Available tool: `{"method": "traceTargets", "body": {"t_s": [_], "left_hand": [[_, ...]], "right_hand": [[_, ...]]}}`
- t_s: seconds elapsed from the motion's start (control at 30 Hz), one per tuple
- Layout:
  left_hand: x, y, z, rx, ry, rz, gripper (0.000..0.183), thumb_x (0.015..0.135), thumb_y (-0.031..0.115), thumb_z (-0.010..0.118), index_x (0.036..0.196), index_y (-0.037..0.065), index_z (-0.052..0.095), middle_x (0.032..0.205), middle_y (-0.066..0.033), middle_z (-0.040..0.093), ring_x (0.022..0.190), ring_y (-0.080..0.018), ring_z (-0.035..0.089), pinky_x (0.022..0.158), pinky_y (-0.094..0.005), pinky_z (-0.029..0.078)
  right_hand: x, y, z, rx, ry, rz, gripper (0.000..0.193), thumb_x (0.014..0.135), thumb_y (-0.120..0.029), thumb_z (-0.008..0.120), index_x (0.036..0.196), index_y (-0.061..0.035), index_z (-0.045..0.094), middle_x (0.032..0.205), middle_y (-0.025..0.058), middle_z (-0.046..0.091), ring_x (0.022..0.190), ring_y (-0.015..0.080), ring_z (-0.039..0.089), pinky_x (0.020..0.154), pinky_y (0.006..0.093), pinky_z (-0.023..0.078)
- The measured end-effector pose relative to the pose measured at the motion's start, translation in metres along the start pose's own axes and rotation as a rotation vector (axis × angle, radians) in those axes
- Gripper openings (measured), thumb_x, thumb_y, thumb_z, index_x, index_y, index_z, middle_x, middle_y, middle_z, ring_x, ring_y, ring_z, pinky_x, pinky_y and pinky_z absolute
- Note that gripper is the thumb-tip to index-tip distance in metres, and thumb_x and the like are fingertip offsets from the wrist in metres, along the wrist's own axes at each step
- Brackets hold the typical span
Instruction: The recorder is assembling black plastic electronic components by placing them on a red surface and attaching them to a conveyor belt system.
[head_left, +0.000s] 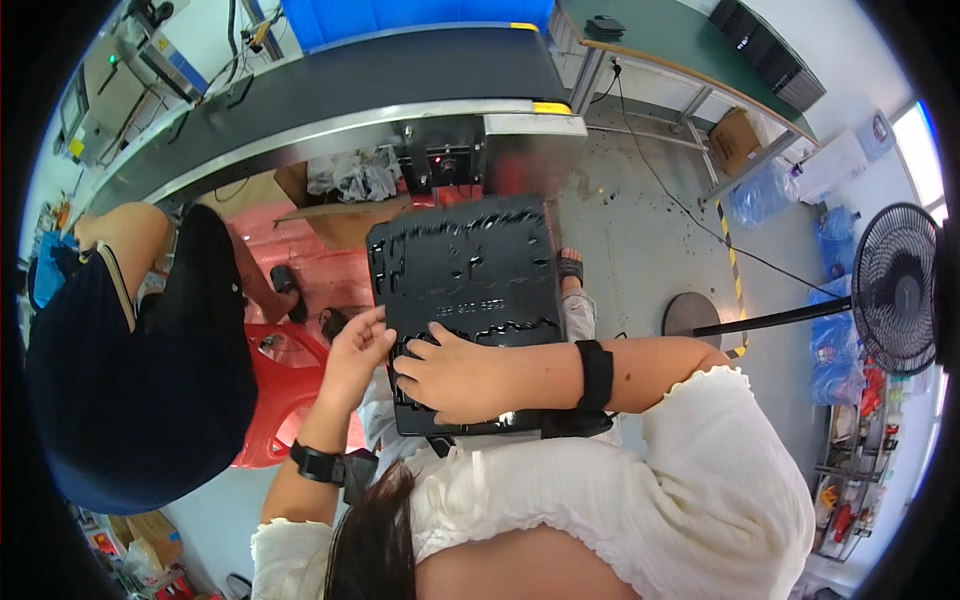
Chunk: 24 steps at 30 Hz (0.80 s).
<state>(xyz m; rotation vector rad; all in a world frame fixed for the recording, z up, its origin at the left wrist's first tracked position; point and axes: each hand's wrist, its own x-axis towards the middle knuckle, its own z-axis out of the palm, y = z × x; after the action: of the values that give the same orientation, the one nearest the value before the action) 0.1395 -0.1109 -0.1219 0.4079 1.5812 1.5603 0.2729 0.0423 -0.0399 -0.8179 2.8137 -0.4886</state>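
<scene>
A black moulded plastic tray (470,270) with raised ridges and slots lies across my lap, its long sides pointing away from me. My right hand (447,378) reaches across the near left part of the tray. Its fingers are spread over the ridges, and I see nothing held in it. Just off the tray's left edge, my left hand (357,358) is raised, with fingers slightly bent and apart. It appears to hold nothing. What lies under my right palm is hidden.
A conveyor belt (380,75) runs across the front, with a blue bin (415,15) behind it. A person in dark clothes (140,370) sits close on my left by a red plastic stool (285,390). At right stand a black fan (895,290) and a green table (690,50).
</scene>
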Motion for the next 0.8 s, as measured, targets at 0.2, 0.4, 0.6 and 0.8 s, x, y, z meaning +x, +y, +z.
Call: {"method": "traceTargets", "body": {"t_s": [0.2, 0.4, 0.6, 0.8], "left_hand": [[0.025, -0.038, -0.013, 0.679, 0.297, 0.381, 0.038, 0.084, 0.009, 0.062, 0.119, -0.002, 0.054, 0.095, -0.0076, 0.061, 0.077, -0.0134, 0.058, 0.069, -0.0252, 0.048], [0.024, -0.062, -0.015, 1.010, 0.426, 0.485, 0.037, 0.084, 0.020, 0.062, 0.114, -0.001, 0.057, 0.077, -0.0085, 0.061, 0.068, -0.0181, 0.055, 0.072, -0.0300, 0.046], [0.023, -0.060, -0.006, 0.710, 0.365, 0.298, 0.031, 0.086, 0.025, 0.058, 0.101, -0.001, 0.062, 0.085, -0.0223, 0.063, 0.080, -0.0344, 0.062, 0.074, -0.0389, 0.047], [0.027, -0.081, -0.009, 0.609, 0.363, 0.269, 0.034, 0.085, 0.027, 0.059, 0.101, -0.002, 0.063, 0.082, -0.0149, 0.066, 0.075, -0.0211, 0.064, 0.070, -0.0334, 0.049]], "right_hand": [[-0.024, 0.013, 0.052, 0.223, -0.171, 0.189, 0.056, 0.074, -0.030, 0.068, 0.121, -0.0039, 0.051, 0.128, 0.0205, 0.041, 0.121, 0.0345, 0.038, 0.096, 0.0533, 0.033], [-0.063, 0.031, 0.084, -0.102, 0.369, 0.596, 0.053, 0.077, -0.031, 0.066, 0.117, -0.0002, 0.053, 0.138, 0.0192, 0.035, 0.127, 0.0402, 0.032, 0.095, 0.0560, 0.033], [-0.060, 0.034, 0.079, -0.076, 0.240, 0.554, 0.050, 0.078, -0.031, 0.063, 0.119, -0.0042, 0.055, 0.139, 0.0147, 0.036, 0.127, 0.0365, 0.034, 0.097, 0.0519, 0.034], [-0.074, 0.039, 0.082, -0.017, 0.318, 0.433, 0.048, 0.076, -0.025, 0.065, 0.120, -0.0094, 0.055, 0.141, 0.0126, 0.036, 0.128, 0.0389, 0.034, 0.101, 0.0530, 0.032]]}}
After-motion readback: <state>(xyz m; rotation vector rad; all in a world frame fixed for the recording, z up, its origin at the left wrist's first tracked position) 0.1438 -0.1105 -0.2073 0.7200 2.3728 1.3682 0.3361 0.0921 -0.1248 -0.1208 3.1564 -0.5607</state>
